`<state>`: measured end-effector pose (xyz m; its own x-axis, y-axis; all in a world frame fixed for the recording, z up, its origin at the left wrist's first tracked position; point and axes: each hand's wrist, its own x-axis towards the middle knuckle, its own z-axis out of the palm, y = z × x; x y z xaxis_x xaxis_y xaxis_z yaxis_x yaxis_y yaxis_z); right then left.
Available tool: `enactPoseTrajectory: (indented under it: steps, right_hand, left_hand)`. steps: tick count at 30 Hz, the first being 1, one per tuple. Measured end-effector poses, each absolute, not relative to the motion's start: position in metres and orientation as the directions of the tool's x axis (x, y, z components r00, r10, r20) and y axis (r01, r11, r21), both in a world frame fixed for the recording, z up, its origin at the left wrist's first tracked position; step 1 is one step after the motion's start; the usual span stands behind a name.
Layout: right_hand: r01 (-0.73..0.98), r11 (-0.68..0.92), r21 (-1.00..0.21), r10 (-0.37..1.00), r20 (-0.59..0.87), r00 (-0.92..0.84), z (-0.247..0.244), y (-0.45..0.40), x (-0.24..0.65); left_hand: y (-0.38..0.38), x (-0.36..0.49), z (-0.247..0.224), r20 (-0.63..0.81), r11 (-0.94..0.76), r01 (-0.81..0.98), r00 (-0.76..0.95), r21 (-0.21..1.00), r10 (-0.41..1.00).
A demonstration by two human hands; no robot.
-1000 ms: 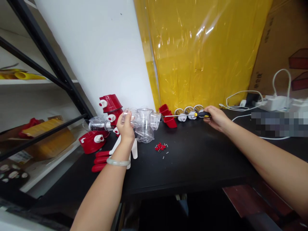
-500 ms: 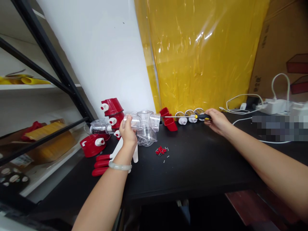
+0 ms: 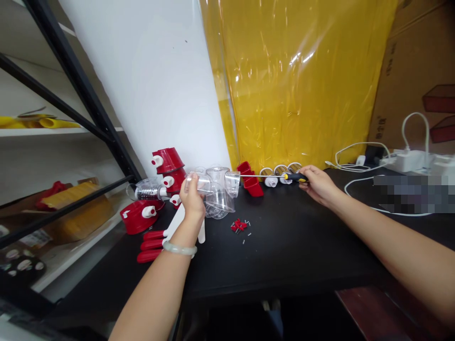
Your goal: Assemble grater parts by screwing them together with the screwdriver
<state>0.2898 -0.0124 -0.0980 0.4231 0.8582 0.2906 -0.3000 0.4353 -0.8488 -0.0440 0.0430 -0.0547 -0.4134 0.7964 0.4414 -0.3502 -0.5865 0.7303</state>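
My left hand (image 3: 193, 196) is closed around a clear plastic housing (image 3: 219, 192) with a wide funnel and a side tube, held above the black table. In my right hand (image 3: 314, 183) is a screwdriver (image 3: 295, 177) with a black and yellow handle, gripped near the handle's end. Its long shaft points left and meets the open end of the clear tube; the tip's exact contact is hard to see. On the table below lie small red parts (image 3: 239, 225) with several loose screws (image 3: 249, 234).
Stacked red bases (image 3: 169, 161) with white knobs stand at left, near another red base (image 3: 137, 217) and red-handled cranks (image 3: 149, 244). Behind are red hoppers (image 3: 253, 186) and metal grater drums (image 3: 270, 177). White cables (image 3: 350, 166) lie at right; a black-framed shelf (image 3: 71, 85) borders the left.
The screwdriver handle has shifted slightly left, and my right fingers now sit farther back on it. The view has tilted a little; my left hand still holds the clear housing.
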Motion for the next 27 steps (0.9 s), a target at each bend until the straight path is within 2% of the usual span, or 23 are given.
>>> enactPoseTrajectory:
  steps: [13, 20, 24, 27]
  right_hand:
    - [-0.306, 0.436, -0.847, 0.858, 0.289, 0.424, -0.100, -0.011, 0.286]
    - [-0.260, 0.379, -0.888, 0.895, 0.280, 0.347, -0.102, -0.013, 0.284]
    - [-0.376, 0.315, -0.871, 0.936, 0.222, 0.272, -0.101, -0.015, 0.284]
    - [-0.481, 0.335, -0.810, 0.940, 0.251, 0.233, -0.097, -0.017, 0.287]
  left_hand:
    - [0.045, -0.046, -0.057, 0.470, -0.617, -0.315, -0.432, 0.721, 0.770]
    - [0.055, -0.052, -0.061, 0.516, -0.676, -0.270, -0.474, 0.686, 0.713]
    - [0.055, -0.053, -0.060, 0.515, -0.672, -0.288, -0.464, 0.682, 0.721]
    - [0.054, -0.053, -0.059, 0.511, -0.675, -0.291, -0.473, 0.678, 0.718]
